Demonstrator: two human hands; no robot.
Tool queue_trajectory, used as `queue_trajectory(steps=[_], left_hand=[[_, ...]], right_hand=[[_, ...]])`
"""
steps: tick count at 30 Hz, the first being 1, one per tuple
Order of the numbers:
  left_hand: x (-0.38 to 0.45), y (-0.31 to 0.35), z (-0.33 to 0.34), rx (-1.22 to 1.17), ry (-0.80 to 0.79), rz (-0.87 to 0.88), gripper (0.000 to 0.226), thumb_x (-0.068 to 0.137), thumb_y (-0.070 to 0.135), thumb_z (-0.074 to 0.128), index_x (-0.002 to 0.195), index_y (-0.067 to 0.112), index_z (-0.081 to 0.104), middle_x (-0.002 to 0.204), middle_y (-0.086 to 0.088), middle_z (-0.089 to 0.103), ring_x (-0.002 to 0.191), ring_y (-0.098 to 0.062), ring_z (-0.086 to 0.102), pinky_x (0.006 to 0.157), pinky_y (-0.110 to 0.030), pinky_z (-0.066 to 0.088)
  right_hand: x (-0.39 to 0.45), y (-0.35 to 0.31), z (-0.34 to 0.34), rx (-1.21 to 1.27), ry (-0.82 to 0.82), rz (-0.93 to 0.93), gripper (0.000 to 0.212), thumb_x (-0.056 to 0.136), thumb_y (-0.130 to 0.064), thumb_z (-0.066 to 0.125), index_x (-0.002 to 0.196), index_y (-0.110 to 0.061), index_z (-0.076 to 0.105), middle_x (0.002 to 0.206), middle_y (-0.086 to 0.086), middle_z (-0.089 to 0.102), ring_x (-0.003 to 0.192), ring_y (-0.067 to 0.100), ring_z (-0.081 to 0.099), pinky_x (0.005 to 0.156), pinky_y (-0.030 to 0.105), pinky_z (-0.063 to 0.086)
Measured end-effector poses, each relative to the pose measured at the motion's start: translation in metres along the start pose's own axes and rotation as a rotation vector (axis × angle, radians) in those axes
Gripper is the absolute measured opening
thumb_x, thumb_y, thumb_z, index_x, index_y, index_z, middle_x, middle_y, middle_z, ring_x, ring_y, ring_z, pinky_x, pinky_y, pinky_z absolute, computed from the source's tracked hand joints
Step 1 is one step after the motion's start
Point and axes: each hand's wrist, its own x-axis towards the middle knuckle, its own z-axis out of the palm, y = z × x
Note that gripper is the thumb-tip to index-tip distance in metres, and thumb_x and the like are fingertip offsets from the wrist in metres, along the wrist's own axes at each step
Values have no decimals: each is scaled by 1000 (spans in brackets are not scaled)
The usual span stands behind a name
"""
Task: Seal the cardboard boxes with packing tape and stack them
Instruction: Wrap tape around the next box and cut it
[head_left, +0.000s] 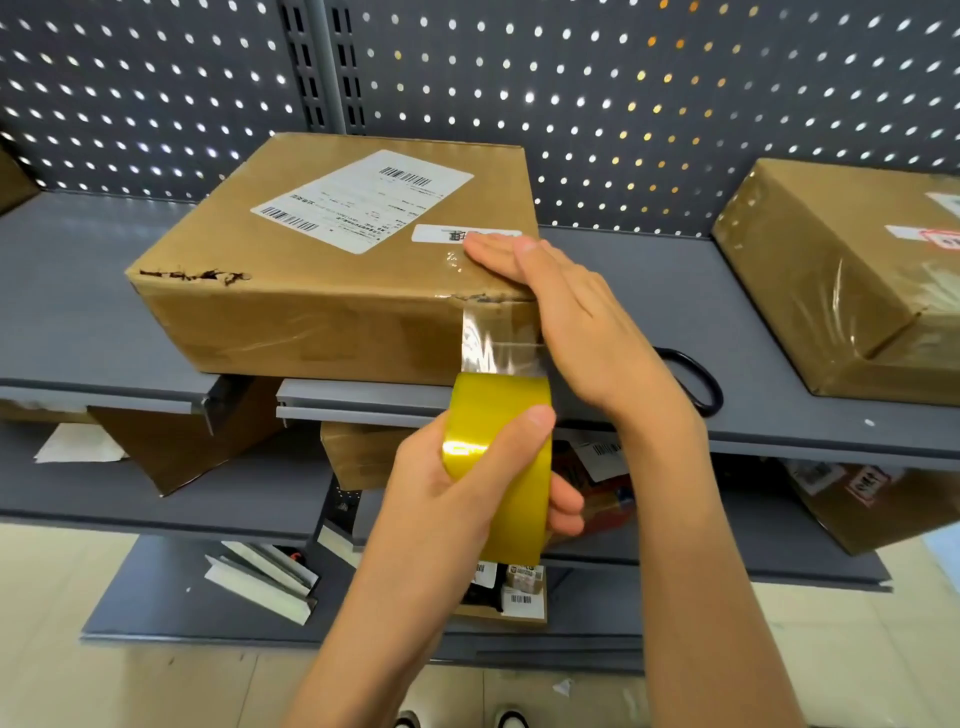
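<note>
A brown cardboard box (291, 291) with a white shipping label lies on the grey shelf (78, 312), its front overhanging the edge slightly. My left hand (457, 488) grips a yellow roll of packing tape (498, 452) just below the box's front right corner. A clear strip of tape (488, 343) runs from the roll up the box's front face and over its top edge. My right hand (561, 306) lies flat with straight fingers, pressing the tape onto the box's top right corner. A second taped box (831, 280) sits at the right.
Black scissors (696, 379) lie on the shelf behind my right wrist. A perforated back panel (623, 104) closes the shelf at the rear. Lower shelves hold more boxes (176, 447), envelopes (265, 582) and small parcels. Tiled floor shows below.
</note>
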Motion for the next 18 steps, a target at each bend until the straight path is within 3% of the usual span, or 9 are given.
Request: queue_trajectory(steps=[4,7,9,12,14,18], left_hand=[[-1,-2,0,15,5,4,25,73,34,59,78,9,59,57,-11,68,50,-19,66,45,-22,50],[0,-1,0,32,-6,11,25,74,34,59,80,10,60,58,-10,68,50,-18,66,47,-23,52],[0,-2,0,30,-6,10,25,74,35,59,82,11,60,59,-9,68,50,-18,66,47,-24,52],[0,-3,2,26,-1,5,26,72,36,60,84,12,60,60,-9,69,48,-19,65,45,-24,51],[0,-3,1,29,-4,4,26,72,35,60,83,12,59,60,-9,68,47,-20,64,44,-23,50],[0,-4,1,27,-4,4,21,75,32,61,82,12,59,61,-9,69,46,-20,64,43,-21,48]], right_hand=[[0,-2,0,-22,12,-10,45,106,-21,20,132,-19,56,127,-19,51,119,-13,36,114,18,15],[-1,-1,3,-86,3,-47,43,106,-17,21,133,-17,54,124,-19,48,106,-22,36,108,9,16],[-3,-2,6,-174,5,-89,42,105,-15,21,134,-14,52,132,-11,50,109,-17,32,104,6,15],[-2,-1,5,-58,26,-71,39,105,-20,25,130,-19,56,130,-13,53,118,-9,38,113,19,20],[-4,-1,3,120,109,-71,36,103,-28,33,125,-23,60,128,-14,58,122,-4,47,112,28,31],[-24,16,-12,31,450,-73,23,100,-20,47,114,-19,65,108,-9,66,94,-9,56,87,10,40]])
